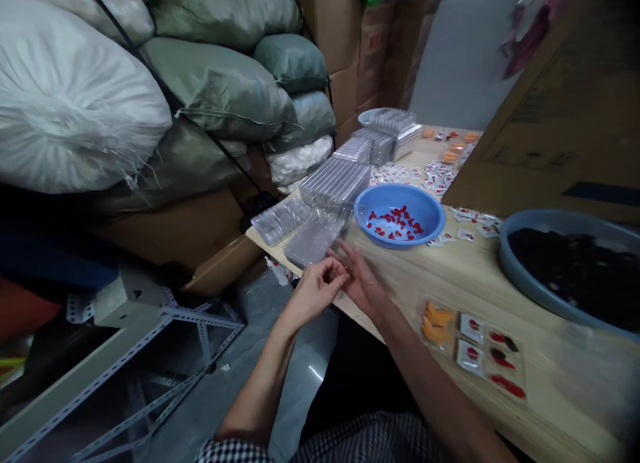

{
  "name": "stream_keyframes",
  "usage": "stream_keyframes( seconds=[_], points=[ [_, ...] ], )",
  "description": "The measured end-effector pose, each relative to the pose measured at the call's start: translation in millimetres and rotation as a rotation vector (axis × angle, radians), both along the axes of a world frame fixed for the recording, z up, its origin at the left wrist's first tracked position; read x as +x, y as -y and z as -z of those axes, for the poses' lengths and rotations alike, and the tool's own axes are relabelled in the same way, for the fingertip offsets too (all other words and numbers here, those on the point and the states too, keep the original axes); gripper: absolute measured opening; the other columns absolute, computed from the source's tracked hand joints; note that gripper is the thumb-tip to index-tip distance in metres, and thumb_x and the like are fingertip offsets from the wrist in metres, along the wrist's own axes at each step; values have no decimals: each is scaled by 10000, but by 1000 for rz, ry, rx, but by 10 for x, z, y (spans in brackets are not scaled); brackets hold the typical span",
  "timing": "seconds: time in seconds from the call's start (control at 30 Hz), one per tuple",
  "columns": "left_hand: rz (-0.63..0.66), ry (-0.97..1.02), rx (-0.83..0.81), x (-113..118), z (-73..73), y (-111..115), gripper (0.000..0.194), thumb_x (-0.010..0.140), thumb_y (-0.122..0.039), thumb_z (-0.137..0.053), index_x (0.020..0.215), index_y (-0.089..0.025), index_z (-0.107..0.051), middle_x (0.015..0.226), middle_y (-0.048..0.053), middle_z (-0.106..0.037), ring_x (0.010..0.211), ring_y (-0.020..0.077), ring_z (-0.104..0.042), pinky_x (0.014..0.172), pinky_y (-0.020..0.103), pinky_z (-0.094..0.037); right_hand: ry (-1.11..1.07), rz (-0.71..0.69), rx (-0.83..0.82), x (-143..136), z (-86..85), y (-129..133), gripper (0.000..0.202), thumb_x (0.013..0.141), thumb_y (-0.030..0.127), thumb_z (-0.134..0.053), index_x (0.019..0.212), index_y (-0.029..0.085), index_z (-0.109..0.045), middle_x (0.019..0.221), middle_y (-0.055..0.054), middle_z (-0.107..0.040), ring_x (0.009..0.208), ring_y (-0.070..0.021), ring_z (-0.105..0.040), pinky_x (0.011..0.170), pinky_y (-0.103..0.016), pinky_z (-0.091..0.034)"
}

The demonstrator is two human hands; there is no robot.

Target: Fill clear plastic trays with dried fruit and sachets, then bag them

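My left hand and my right hand meet at the near edge of the wooden table. The left thumb and fingers are pinched together; whatever lies between them is too small to make out. Beside them, my right hand has its fingers partly spread and slightly blurred, and its hold is unclear. Just beyond the hands lies a clear plastic tray. A blue basin with small red pieces stands behind and to the right. Nearer me on the right, a clear tray holds orange pieces, white packets and red and black pieces.
Stacked clear trays stand at the back left of the table. White packets lie scattered behind the basin. A larger basin of dark pieces and a cardboard box are at right. Sacks and a metal frame are at left.
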State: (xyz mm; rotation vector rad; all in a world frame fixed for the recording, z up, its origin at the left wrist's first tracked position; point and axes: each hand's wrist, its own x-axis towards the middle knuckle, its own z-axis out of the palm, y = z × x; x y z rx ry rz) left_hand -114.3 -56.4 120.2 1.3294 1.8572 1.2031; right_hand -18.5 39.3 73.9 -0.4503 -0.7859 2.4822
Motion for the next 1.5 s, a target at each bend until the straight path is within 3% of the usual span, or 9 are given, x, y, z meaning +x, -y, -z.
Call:
stream_keyframes(
  seconds=[0.1, 0.2, 0.33, 0.47, 0.67, 0.93, 1.2, 1.5],
  points=[
    [169, 141, 36, 272, -50, -75, 196, 886, -348, -627, 817, -165, -622, 746, -8, -605, 677, 114, -526, 636, 226, -408, -86, -37, -63, 297, -66, 61, 675, 850, 734, -545, 1398, 340, -530, 1400, -43, -596, 1305, -224, -542, 1141, -453, -357],
    [258, 241, 27, 594, 4, -182, 214, 861, -377, -671, 888, -167, -643, 784, -1, -642, 673, 113, -544, 623, 222, -417, -125, 21, -90, 645, -83, 99, 695, 886, 756, -444, 1438, 336, -487, 1429, -55, -573, 1319, -241, -529, 1144, -499, -335],
    [290, 355, -19, 905, 158, -342, 247, 849, -406, -681, 865, -161, -652, 768, 8, -665, 683, 125, -581, 652, 230, -450, -94, 122, -144, 991, -17, 119, 677, 904, 737, -435, 1426, 311, -505, 1409, -64, -591, 1289, -236, -558, 1130, -469, -357],
    [255, 424, -47, 1067, 251, -437, 270, 810, -416, -712, 823, -150, -663, 745, 14, -673, 656, 125, -587, 635, 227, -454, -50, 184, -206, 1157, 32, 129, 634, 900, 730, -458, 1349, 299, -577, 1336, -65, -648, 1230, -229, -605, 1058, -432, -444],
    [204, 480, -63, 1191, 259, -431, 294, 794, -430, -719, 802, -143, -657, 632, -12, -614, 550, 99, -529, 577, 216, -423, -39, 183, -230, 1247, 56, 138, 621, 879, 740, -484, 1327, 325, -595, 1305, -57, -667, 1127, -238, -661, 905, -416, -547],
    [198, 461, -75, 1276, 292, -394, 274, 834, -405, -684, 860, -132, -676, 658, -13, -611, 585, 90, -523, 601, 204, -405, -64, 174, -253, 1276, 183, 127, 652, 873, 742, -491, 1359, 315, -570, 1283, -73, -678, 1047, -232, -692, 873, -408, -558],
    [164, 358, -98, 1341, 288, -410, 290, 819, -418, -698, 827, -129, -681, 664, 10, -637, 592, 108, -550, 592, 216, -436, -68, 179, -298, 1305, 161, 148, 655, 857, 749, -510, 1320, 295, -597, 1176, -72, -724, 1045, -237, -696, 831, -382, -572],
    [159, 458, -111, 1349, 262, -434, 335, 794, -461, -717, 754, -137, -645, 615, -18, -591, 546, 83, -507, 558, 200, -399, -72, 174, -308, 1300, 168, 152, 626, 839, 736, -553, 1276, 295, -629, 1127, -63, -740, 1070, -234, -687, 835, -381, -573]
  ],
)
